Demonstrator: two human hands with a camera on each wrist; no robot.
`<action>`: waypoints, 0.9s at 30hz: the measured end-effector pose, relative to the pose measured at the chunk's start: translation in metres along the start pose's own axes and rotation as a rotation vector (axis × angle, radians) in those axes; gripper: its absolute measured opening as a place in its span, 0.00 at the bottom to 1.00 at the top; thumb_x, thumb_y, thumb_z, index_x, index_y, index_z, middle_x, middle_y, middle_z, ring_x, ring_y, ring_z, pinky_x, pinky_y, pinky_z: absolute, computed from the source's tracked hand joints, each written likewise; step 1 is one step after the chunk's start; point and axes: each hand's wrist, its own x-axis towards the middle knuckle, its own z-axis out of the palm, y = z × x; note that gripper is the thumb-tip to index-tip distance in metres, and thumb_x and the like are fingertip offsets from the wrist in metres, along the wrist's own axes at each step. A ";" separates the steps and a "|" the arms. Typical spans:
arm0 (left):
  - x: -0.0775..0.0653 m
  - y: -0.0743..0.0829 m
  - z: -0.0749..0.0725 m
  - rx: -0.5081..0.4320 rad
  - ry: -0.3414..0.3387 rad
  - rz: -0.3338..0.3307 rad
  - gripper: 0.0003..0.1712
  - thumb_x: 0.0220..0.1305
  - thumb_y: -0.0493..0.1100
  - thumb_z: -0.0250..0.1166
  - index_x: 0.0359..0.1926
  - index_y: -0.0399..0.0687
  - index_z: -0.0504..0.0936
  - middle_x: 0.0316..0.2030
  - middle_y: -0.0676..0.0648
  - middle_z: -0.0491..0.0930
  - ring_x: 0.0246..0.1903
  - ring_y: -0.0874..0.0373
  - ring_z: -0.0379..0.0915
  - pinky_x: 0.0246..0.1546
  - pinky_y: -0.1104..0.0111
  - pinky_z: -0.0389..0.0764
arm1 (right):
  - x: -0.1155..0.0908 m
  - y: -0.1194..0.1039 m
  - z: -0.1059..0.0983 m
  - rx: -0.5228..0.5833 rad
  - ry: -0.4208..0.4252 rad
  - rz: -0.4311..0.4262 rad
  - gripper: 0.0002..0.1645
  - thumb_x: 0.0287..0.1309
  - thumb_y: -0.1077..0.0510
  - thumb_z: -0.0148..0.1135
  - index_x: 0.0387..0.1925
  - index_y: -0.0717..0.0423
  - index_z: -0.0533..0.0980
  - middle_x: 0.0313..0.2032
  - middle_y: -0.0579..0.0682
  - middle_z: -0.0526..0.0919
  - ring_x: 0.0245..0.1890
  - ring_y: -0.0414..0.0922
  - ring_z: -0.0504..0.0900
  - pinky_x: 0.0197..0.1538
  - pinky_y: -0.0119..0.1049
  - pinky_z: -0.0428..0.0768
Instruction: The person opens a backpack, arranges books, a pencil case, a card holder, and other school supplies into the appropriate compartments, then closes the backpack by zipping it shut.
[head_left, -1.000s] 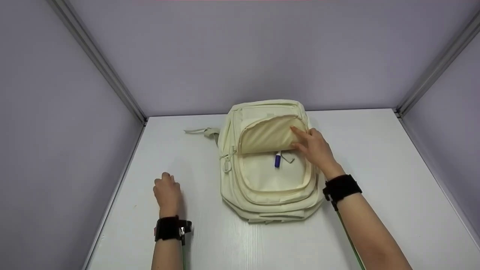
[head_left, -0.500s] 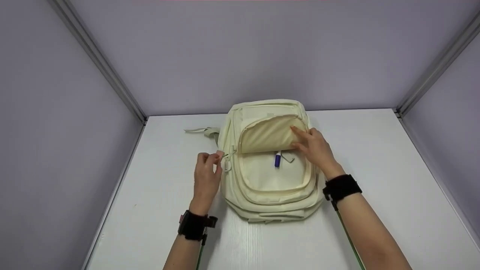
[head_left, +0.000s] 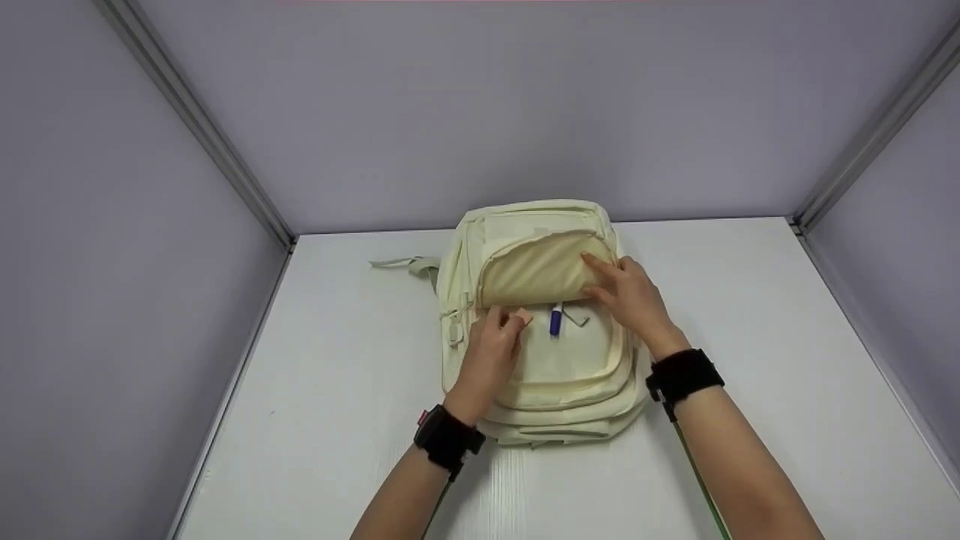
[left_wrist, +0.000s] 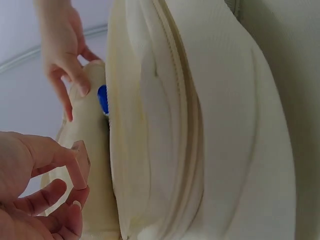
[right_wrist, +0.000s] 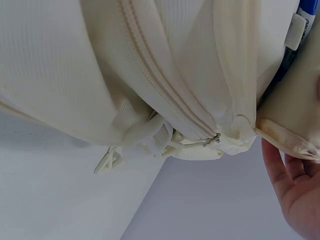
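Observation:
A cream backpack (head_left: 566, 360) lies on the table with its front pocket unzipped and the pocket flap (head_left: 536, 271) folded back. My left hand (head_left: 489, 352) is over the pocket opening, pinching a small pink block (left_wrist: 80, 165) that looks like an eraser between thumb and fingers. At the flap's right side, my right hand (head_left: 636, 300) grips the edge, some fingers hidden behind the fabric. A marker with a blue end (head_left: 555, 321) sticks out of the pocket beside a pale loop (head_left: 577, 315), just right of the pink block.
The white table (head_left: 337, 330) is bounded by pale walls at the back and sides. A strap (head_left: 409, 262) trails from the backpack's upper left. Zipper pulls and a buckle (head_left: 454, 330) hang along its left side.
My left hand has moved from the table at the left, rightward and up over the pocket, carrying the pink block. The right hand stays on the flap; backpack and marker keep their places.

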 end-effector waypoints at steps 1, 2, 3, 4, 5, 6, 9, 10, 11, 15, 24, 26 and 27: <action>0.001 0.002 0.004 0.023 -0.005 0.023 0.05 0.59 0.30 0.68 0.34 0.43 0.82 0.33 0.43 0.73 0.26 0.51 0.73 0.26 0.60 0.75 | 0.000 0.000 0.000 0.002 0.004 -0.002 0.36 0.60 0.50 0.68 0.69 0.41 0.69 0.38 0.56 0.68 0.35 0.51 0.66 0.40 0.49 0.71; 0.002 0.004 0.007 0.054 -0.016 0.041 0.06 0.59 0.30 0.69 0.34 0.43 0.83 0.32 0.44 0.72 0.26 0.51 0.72 0.26 0.60 0.74 | 0.000 0.000 0.000 0.004 0.006 -0.003 0.36 0.59 0.50 0.68 0.69 0.41 0.69 0.38 0.56 0.67 0.35 0.51 0.66 0.39 0.49 0.71; 0.003 0.006 0.010 0.079 -0.032 0.054 0.07 0.57 0.29 0.69 0.35 0.44 0.85 0.32 0.44 0.72 0.26 0.51 0.72 0.26 0.60 0.74 | 0.000 -0.001 0.000 0.004 0.009 -0.005 0.36 0.59 0.50 0.68 0.69 0.41 0.69 0.37 0.56 0.67 0.35 0.51 0.66 0.39 0.49 0.71; 0.004 0.008 0.013 0.103 -0.049 0.065 0.10 0.55 0.28 0.70 0.36 0.45 0.87 0.31 0.45 0.72 0.26 0.51 0.72 0.27 0.61 0.73 | 0.000 -0.001 0.000 0.004 0.013 -0.008 0.36 0.59 0.50 0.68 0.68 0.41 0.69 0.37 0.56 0.67 0.35 0.51 0.66 0.39 0.50 0.71; 0.005 0.009 0.015 0.131 -0.067 0.073 0.13 0.51 0.26 0.70 0.37 0.45 0.88 0.31 0.45 0.73 0.27 0.51 0.72 0.27 0.61 0.73 | 0.000 -0.001 0.000 0.005 0.017 -0.011 0.36 0.59 0.50 0.69 0.68 0.41 0.70 0.37 0.56 0.67 0.34 0.51 0.66 0.39 0.50 0.71; 0.005 0.010 0.017 0.161 -0.086 0.078 0.16 0.49 0.25 0.70 0.38 0.45 0.88 0.31 0.45 0.73 0.28 0.51 0.72 0.28 0.61 0.73 | 0.000 -0.001 0.000 0.003 0.019 -0.013 0.36 0.59 0.50 0.69 0.68 0.41 0.70 0.37 0.56 0.67 0.34 0.51 0.66 0.39 0.50 0.71; 0.007 0.011 0.023 0.242 -0.123 0.090 0.19 0.46 0.24 0.69 0.38 0.46 0.89 0.33 0.46 0.75 0.29 0.50 0.72 0.31 0.61 0.72 | 0.000 -0.001 0.000 0.002 0.026 -0.018 0.36 0.58 0.50 0.69 0.68 0.41 0.70 0.36 0.55 0.66 0.34 0.50 0.66 0.38 0.49 0.72; 0.007 0.010 0.025 0.268 -0.124 0.097 0.18 0.47 0.24 0.69 0.38 0.46 0.89 0.33 0.46 0.76 0.29 0.50 0.73 0.31 0.61 0.72 | 0.000 -0.001 0.000 0.001 0.028 -0.019 0.36 0.58 0.50 0.69 0.68 0.41 0.70 0.36 0.55 0.66 0.34 0.50 0.66 0.38 0.49 0.72; 0.007 0.010 0.027 0.290 -0.120 0.106 0.17 0.48 0.25 0.69 0.38 0.47 0.89 0.33 0.47 0.76 0.29 0.50 0.72 0.31 0.61 0.72 | 0.000 0.000 0.000 0.001 0.029 -0.020 0.36 0.58 0.50 0.69 0.68 0.41 0.70 0.36 0.54 0.66 0.33 0.50 0.66 0.38 0.49 0.72; 0.008 0.007 0.033 0.324 -0.085 0.144 0.12 0.53 0.28 0.66 0.37 0.45 0.88 0.35 0.48 0.77 0.30 0.50 0.73 0.30 0.61 0.72 | 0.000 0.000 0.001 -0.001 0.034 -0.017 0.37 0.57 0.50 0.70 0.68 0.40 0.70 0.35 0.54 0.65 0.33 0.50 0.65 0.38 0.48 0.71; 0.004 0.008 0.024 0.308 -0.076 0.146 0.09 0.60 0.33 0.67 0.39 0.47 0.88 0.41 0.49 0.81 0.40 0.51 0.77 0.37 0.60 0.77 | 0.000 0.000 0.001 0.004 0.032 -0.011 0.36 0.58 0.49 0.69 0.68 0.41 0.70 0.35 0.54 0.66 0.33 0.50 0.65 0.37 0.49 0.71; 0.007 0.009 0.019 0.290 -0.053 0.135 0.04 0.63 0.36 0.67 0.37 0.47 0.87 0.40 0.48 0.81 0.40 0.51 0.77 0.38 0.60 0.76 | 0.000 -0.001 0.001 0.007 0.035 -0.014 0.35 0.58 0.49 0.69 0.68 0.41 0.71 0.35 0.55 0.66 0.32 0.50 0.65 0.38 0.49 0.71; 0.008 0.009 0.016 0.280 -0.035 0.129 0.02 0.64 0.37 0.67 0.36 0.47 0.86 0.40 0.48 0.81 0.40 0.50 0.77 0.38 0.60 0.76 | 0.000 -0.001 0.001 0.011 0.035 -0.015 0.35 0.58 0.49 0.69 0.67 0.41 0.71 0.35 0.55 0.66 0.32 0.50 0.65 0.38 0.49 0.71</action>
